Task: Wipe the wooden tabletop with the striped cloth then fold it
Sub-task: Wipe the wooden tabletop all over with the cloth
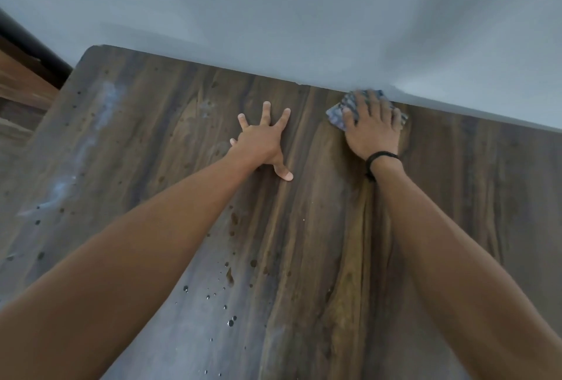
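I look down along both of my bare forearms onto a dark wooden tabletop (304, 258) with strong streaked grain. Its far edge meets a plain pale grey wall (273, 15), which fills the view from ten o'clock round to two o'clock.

My left hand (261, 142) lies near the middle of the view, just toward eleven o'clock. It rests palm down on the bare wood, fingers straight and fanned wide, thumb stuck out toward five o'clock. It holds nothing.

My right hand (372, 130) is at about two o'clock, close to the table's far edge. It presses flat on the striped cloth (337, 112), fingers laid out over it and pointing toward the wall. The cloth is a small bunched pad of blue-grey and white, blurred, so its stripes are hard to make out. Its corners stick out past my fingers at the left, the right and the far side, and it touches or nearly touches the foot of the wall. A thin black band (381, 156) circles my right wrist.

Dark water droplets (231, 322) speckle the wood from six to seven o'clock, between my forearms, with more scattered toward nine o'clock. A pale whitish smear (103, 112) runs along the table's left side at about ten o'clock. Beyond the table's rounded far-left corner, brown wood-look floor (21, 91) shows at nine o'clock.
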